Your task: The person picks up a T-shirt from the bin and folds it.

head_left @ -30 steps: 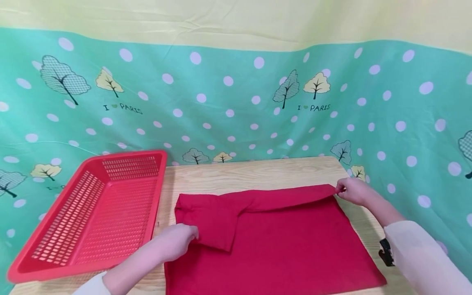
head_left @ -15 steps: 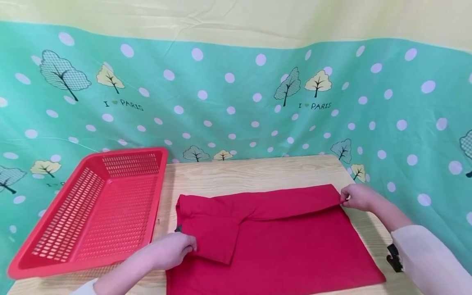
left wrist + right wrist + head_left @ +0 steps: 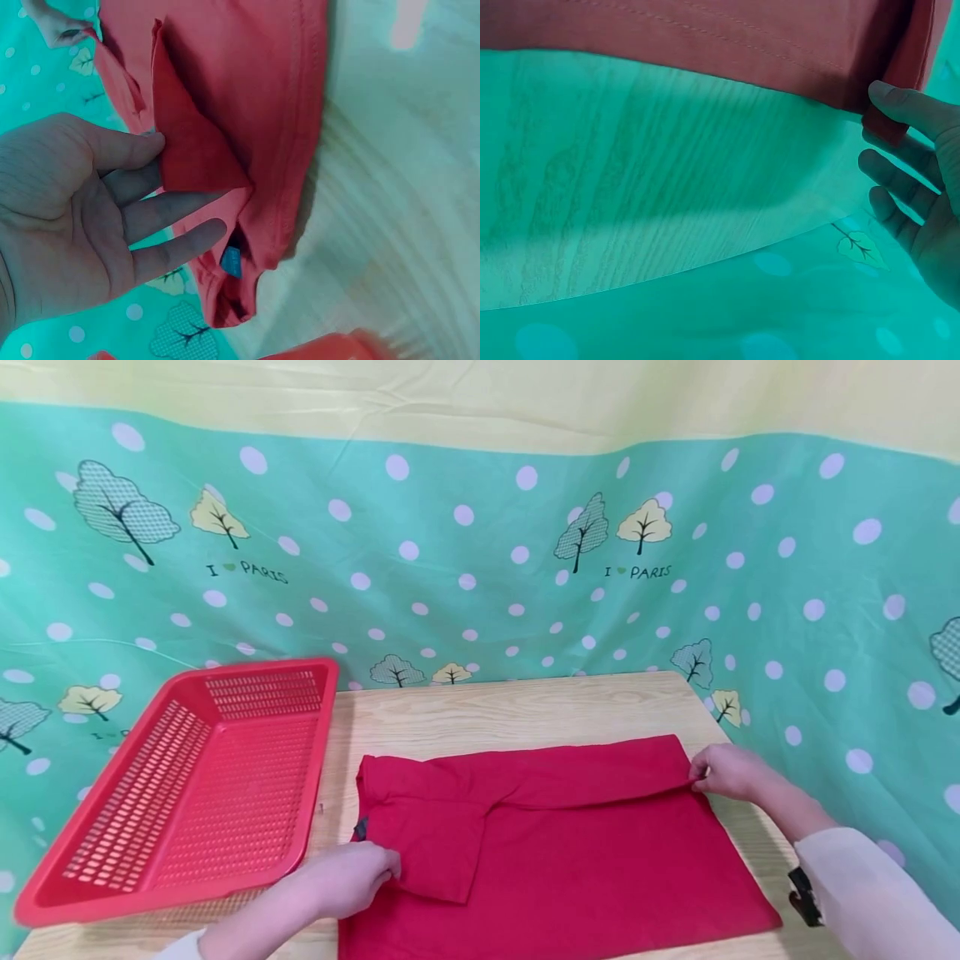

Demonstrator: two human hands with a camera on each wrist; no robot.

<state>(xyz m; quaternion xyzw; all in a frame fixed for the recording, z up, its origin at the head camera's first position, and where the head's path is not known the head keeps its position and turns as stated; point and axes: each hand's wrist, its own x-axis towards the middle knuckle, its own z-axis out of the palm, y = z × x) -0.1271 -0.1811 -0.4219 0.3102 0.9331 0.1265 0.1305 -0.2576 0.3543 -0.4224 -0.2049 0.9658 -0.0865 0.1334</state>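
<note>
A red T-shirt (image 3: 585,868) lies on the wooden table, its far side folded over toward the person as a long strip with a short sleeve (image 3: 431,843) on top at the left. My left hand (image 3: 356,877) pinches the sleeve's edge between thumb and fingers; the left wrist view shows that edge lifted a little, with a small dark label (image 3: 232,261) by the neckline. At the shirt's right end, my right hand (image 3: 731,772) pinches the hem corner of the folded strip. In the right wrist view, thumb and index finger hold this corner (image 3: 889,124) while the other fingers stay loose.
A red plastic basket (image 3: 318,777) with slotted walls stands left of the shirt. Behind the table (image 3: 510,710) hangs a green curtain (image 3: 465,560) with dots and trees, which also runs along the right side.
Both hands have come toward the person, drawing the folded strip and sleeve farther over the shirt. In the last half second they have moved only slightly.
</note>
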